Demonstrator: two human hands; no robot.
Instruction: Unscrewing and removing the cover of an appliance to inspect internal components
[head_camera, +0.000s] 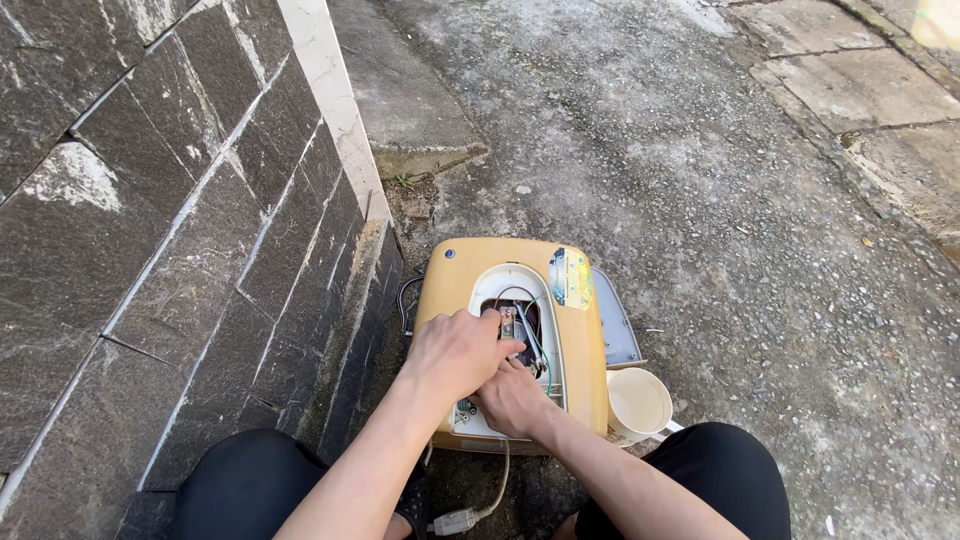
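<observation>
Between my knees a grey cable (478, 510) with a pale plug trails over the ground toward the yellow appliance (585, 385) that lies on the concrete just ahead of me, a small cream cup (638, 402) beside its right edge. My right hand (512, 400) reaches into the open white-rimmed hatch (505, 283) with its fingers tucked among the wires (533, 345), though I cannot tell what it grips, and my left hand (455, 352) lies curled over it, fingertips at the small parts inside. Beyond lie rough concrete (700, 180) and, on my left, a dark stone wall (170, 230).
</observation>
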